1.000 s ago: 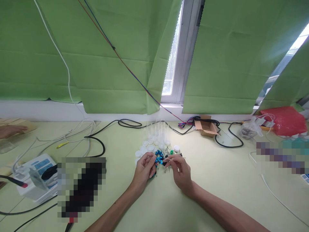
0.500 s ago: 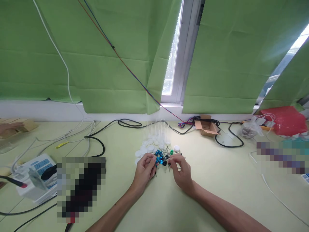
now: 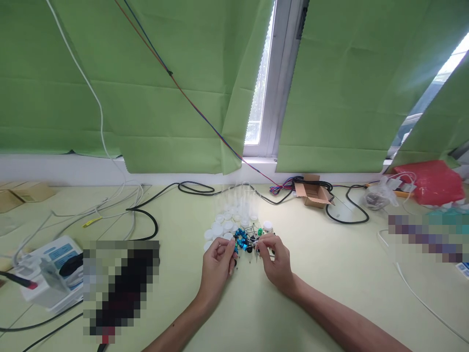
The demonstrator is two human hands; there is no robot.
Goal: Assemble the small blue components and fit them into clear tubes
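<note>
My left hand (image 3: 219, 261) is closed in a pinch at the left side of a small pile. Whatever its fingertips hold is too small to make out. Shiny blue metal parts (image 3: 241, 238) lie just beyond those fingertips. To the right of the pile, my right hand (image 3: 277, 261) pinches a thin metal piece (image 3: 257, 254) that points downward. Between the hands are silvery pins, black round parts (image 3: 249, 249) and a green part (image 3: 260, 231). White round caps (image 3: 217, 229) lie behind and left of the pile, with clear tubes (image 3: 234, 200) standing behind them.
An open cardboard box (image 3: 313, 193) sits at the back beside black cables. On the left is a white power strip (image 3: 54, 274) with plugs and cords. Cardboard boxes (image 3: 27, 194) stand at the far left. A red plastic bag (image 3: 432, 181) lies at the back right.
My left hand has drawn slightly left, away from the blue parts. My right hand has hardly moved. What looked like another person's hand on the far-left boxes is gone from view.
</note>
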